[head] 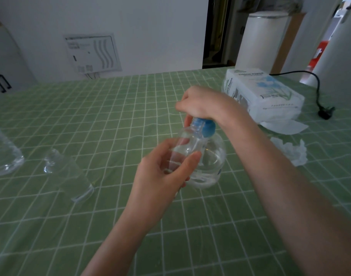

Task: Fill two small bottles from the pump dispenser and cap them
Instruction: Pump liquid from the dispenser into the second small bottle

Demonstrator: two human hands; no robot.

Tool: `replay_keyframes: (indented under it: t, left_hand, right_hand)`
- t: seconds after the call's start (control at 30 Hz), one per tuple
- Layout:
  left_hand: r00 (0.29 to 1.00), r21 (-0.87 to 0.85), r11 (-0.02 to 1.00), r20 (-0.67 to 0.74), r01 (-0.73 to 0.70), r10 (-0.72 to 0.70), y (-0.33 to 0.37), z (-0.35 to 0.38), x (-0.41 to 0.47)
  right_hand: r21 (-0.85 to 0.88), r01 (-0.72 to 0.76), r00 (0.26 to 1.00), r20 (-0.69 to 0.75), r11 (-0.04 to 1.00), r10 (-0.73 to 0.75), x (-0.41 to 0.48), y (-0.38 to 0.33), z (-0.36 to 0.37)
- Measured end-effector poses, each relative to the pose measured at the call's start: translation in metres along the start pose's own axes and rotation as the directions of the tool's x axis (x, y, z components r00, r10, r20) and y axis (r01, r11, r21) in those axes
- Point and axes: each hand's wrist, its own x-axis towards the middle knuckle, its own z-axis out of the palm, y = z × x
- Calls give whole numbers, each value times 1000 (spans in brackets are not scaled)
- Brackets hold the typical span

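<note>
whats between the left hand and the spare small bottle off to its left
Only bare green tablecloth between left hand and spare bottle, in head view.

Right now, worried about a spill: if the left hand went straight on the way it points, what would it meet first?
Probably the blue pump head under the right hand: the small bottle in the left hand has its mouth beside it. Depth is unclear.

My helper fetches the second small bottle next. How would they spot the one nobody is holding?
On the green checked table, look at its left side, where two clear bottles sit side by side. The small bottle is the slimmer one nearer the middle; the big bottle at the left edge is wider and partly out of frame.
</note>
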Motion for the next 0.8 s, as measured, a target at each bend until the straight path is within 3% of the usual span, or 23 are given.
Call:
replay_keyframes:
  t: [0.23, 0.8]
  left_hand:
    - [999, -22, 999, -12, -31, 31, 3, 1, 2]
    - [1000, 7, 1000, -17, -15, 15, 0, 2, 2]
  right_hand:
    - [-3, 29, 998, -62, 1000, -29, 0, -4, -11]
    - [-27, -37, 999, 30, 999, 38, 4, 1, -2]
